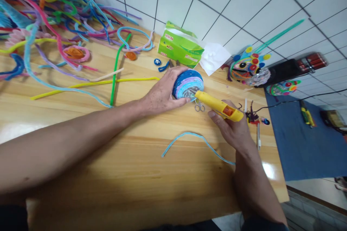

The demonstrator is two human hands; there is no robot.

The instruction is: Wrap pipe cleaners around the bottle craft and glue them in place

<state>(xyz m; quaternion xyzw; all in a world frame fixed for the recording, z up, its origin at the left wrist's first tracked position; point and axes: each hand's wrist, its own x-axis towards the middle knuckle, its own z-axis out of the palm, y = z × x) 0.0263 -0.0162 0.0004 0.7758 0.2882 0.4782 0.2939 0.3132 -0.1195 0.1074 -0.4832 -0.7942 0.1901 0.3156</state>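
In my left hand (166, 92) is a round piece (187, 77) banded in dark blue, lilac and light blue, its bare, shiny centre turned toward my right side. My fingers wrap its left edge, with the thumb along the bottom. My right hand (235, 126) grips a yellow hot glue gun (217, 104) whose metal nozzle is at the round piece's bare centre; whether it touches is unclear. Small scissors (200, 106) lie just beneath the nozzle. Below, a light blue pipe cleaner (187, 133) curves across the table toward my right forearm.
Tangled pipe cleaners (67, 14) heap at the left. A green tissue pack (180, 45) stands by the tiled wall, with a white tissue (214, 57) beside it. At right are a decorated animal-face craft (248, 66), a black cord (292, 100) and a white pen-like tool (258, 137).
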